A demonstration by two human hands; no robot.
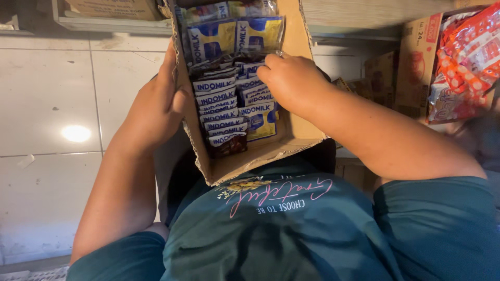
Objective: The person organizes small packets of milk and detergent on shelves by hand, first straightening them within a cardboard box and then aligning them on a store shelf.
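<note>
At the far left lies a pale tiled floor (52,104) with a bright spot of reflected light on it. Above it runs the edge of a grey shelf (104,25) bearing a brown carton.

The left hand (156,101) comes next, pressed flat against the outer left wall of an open cardboard box (245,161). Its fingers lie spread along the cardboard, steadying the box rather than closing around anything.

The box rests against the person's chest, above a dark teal shirt (281,229), with its open top facing the camera. Inside it stand blue-and-white sachets (219,99) packed in 2 close rows, overlapping like tiles. At the near end of the left row sits 1 dark brown sachet (227,145). Further back, larger blue-and-yellow packs (234,36) stand upright against the far end.

The right hand (291,80) reaches in from the right, over the right wall of the box, and rests on the right row of sachets. Its fingers curl downward among the sachet tops; whether they pinch 1 of them I cannot tell, since the knuckles hide the fingertips.

At the far right, well apart from the box, stands another carton (416,62) holding red-and-orange packets (469,52).
</note>
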